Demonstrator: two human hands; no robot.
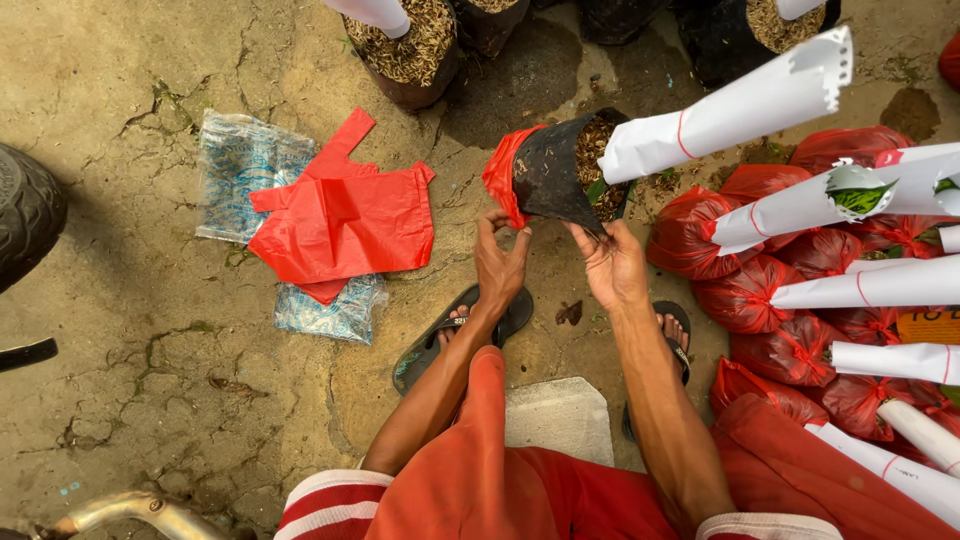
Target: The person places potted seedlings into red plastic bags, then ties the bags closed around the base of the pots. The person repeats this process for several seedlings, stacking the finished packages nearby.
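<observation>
**Red bag drawn over a potted seedling**

While the person sat above the cracked concrete ground (150, 330), the head view showed both hands raised to a black nursery bag (550, 175) of husky soil, tilted on its side between their sandalled feet. The left hand (500, 262) pinched the edge of a red plastic bag (500, 172) gathered round the pot's base; the right hand (612, 262) gripped the pot's lower rim. A white paper cone (730, 110) sleeved the seedling.

Judged from this, the step would go best with the pot held steady and the red film pulled up evenly, without crushing the cone. Spare red bags (345, 215) lay left; finished wrapped seedlings (790, 290) were stacked right.
</observation>
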